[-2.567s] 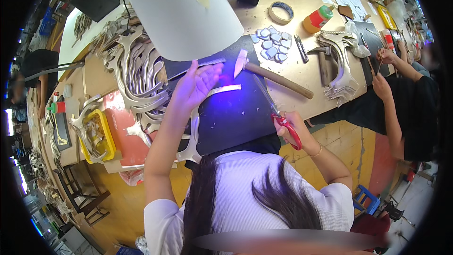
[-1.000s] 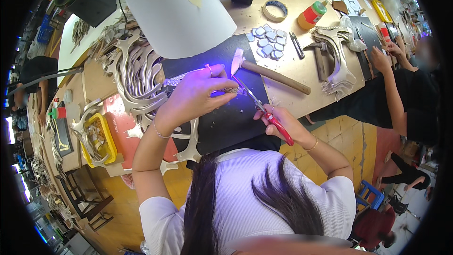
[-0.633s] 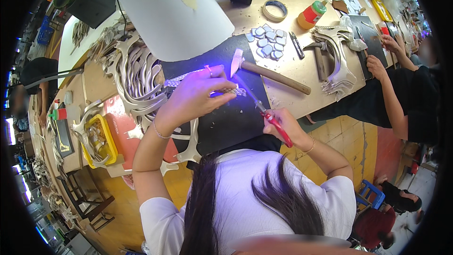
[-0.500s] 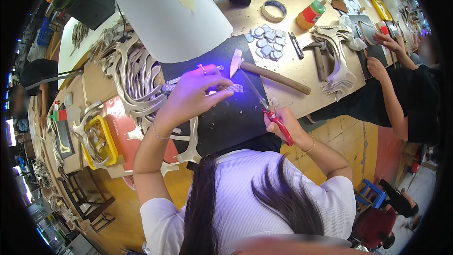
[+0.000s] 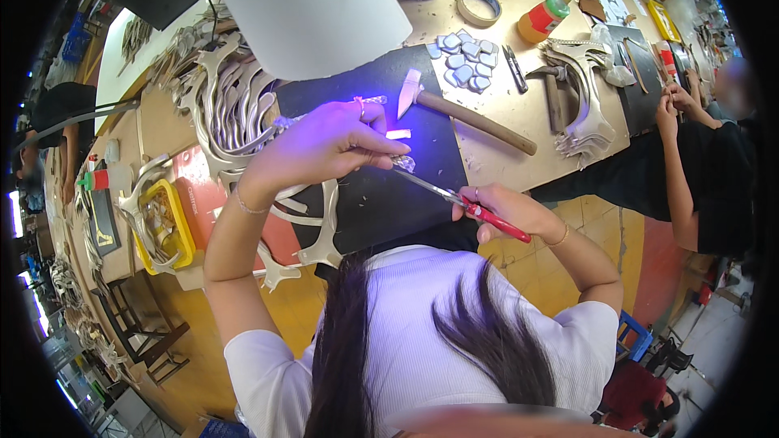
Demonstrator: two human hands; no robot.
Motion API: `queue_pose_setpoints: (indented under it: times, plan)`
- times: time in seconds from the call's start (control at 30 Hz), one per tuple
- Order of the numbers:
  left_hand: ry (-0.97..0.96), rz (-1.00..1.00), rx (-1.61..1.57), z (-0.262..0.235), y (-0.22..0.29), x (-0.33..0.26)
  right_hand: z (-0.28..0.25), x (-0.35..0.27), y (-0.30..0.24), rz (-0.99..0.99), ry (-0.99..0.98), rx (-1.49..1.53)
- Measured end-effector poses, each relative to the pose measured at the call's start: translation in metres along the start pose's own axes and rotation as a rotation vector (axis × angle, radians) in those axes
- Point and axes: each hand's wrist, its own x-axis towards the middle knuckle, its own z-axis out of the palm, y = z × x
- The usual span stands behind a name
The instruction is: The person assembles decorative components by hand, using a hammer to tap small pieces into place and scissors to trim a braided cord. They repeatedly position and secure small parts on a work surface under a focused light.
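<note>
Violet light is glowing beside the left grip [image 5: 337,142], where a strip [image 5: 398,135] is shining almost white. Beyond the grip, the bench [image 5: 442,12] is reflecting brightly. Farther out, edges are bending into black.

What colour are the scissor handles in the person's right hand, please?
The scissor handles are red, which shows best in the head view.

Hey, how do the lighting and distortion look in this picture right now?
Head view: violet glow tints the black mat and left hand; a small white strip nearby looks washed out. Head view: fisheye bends the table edges, and the corners go black.
</note>
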Motion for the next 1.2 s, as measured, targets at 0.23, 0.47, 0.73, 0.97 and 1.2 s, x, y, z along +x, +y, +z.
queue_pose_setpoints:
  times: [0.23, 0.47, 0.73, 0.97, 1.2]
  plan:
    - [-0.184, 0.033, -0.047, -0.012, 0.000, 0.004, -0.001, 0.008, -0.006, 0.025, -0.063, -0.027]
    - [-0.194, 0.073, -0.070, -0.008, 0.001, 0.010, 0.003, 0.009, -0.008, -0.013, -0.036, 0.009]
    - [-0.231, 0.041, -0.100, -0.009, 0.003, 0.011, 0.003, 0.009, -0.008, -0.013, -0.055, 0.006]
    - [-0.241, 0.068, -0.092, -0.008, 0.001, 0.012, 0.003, 0.010, -0.008, -0.013, -0.066, 0.023]
    - [-0.271, 0.024, -0.106, -0.009, 0.003, 0.012, 0.006, 0.010, -0.007, -0.008, -0.052, 0.018]
